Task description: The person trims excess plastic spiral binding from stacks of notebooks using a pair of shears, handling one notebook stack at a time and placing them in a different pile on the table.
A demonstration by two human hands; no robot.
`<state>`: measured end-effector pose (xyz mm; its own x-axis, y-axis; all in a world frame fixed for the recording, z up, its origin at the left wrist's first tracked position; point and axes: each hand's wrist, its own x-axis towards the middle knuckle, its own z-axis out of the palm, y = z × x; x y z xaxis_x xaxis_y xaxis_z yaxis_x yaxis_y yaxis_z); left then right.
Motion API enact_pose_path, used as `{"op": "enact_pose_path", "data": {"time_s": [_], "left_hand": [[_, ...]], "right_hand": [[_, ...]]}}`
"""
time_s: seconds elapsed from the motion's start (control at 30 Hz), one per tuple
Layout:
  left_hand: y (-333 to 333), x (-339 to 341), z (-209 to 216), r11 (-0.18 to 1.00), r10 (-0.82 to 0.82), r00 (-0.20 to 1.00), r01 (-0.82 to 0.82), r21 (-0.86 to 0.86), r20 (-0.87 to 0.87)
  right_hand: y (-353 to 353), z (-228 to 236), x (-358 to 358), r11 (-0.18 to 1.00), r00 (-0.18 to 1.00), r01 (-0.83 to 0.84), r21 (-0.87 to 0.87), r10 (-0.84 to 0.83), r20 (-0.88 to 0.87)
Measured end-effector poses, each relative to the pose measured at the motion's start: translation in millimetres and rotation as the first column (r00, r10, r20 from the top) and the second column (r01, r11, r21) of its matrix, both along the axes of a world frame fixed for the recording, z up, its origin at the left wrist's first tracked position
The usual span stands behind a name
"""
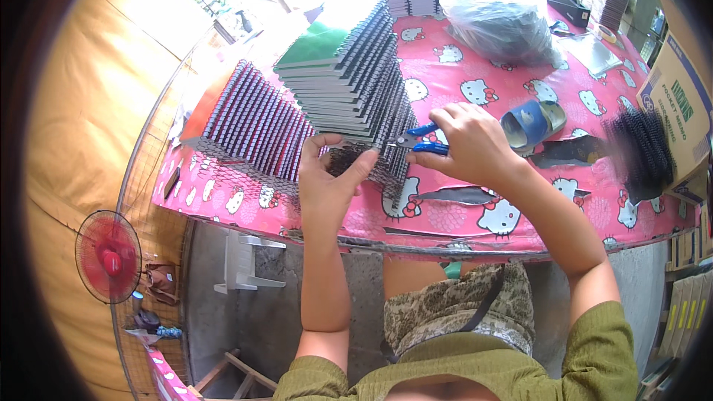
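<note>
A red fan stands at the far left, and a white stool sits on the floor. On the pink table, red books lean in a row. Next to them is a tall pile of green books. At its near end, the left hand curls around a dark coil; I cannot tell if it squeezes. Blue pliers have their tip at the coil, by the left thumb. The right hand is wrapped around their handles. A clear bag sits farther back. Loose coils, black and blurry, are beside a brown box at the right.
</note>
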<state>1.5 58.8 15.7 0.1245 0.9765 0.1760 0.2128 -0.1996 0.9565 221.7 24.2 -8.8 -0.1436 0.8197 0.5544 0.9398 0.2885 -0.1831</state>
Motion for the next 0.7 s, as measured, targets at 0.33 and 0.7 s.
{"op": "enact_pose_path", "data": {"time_s": [0.33, 0.7], "left_hand": [[4, 2, -6, 1.0, 0.013, 0.998, -0.013, -0.011, -0.055], [3, 6, -15, 0.999, 0.038, 0.996, -0.035, 0.042, -0.085]], "right_hand": [[4, 3, -6, 0.959, 0.997, -0.013, -0.284, -0.011, -0.081], [10, -11, -8, 0.987, 0.993, -0.061, -0.15, 0.045, -0.108]]}}
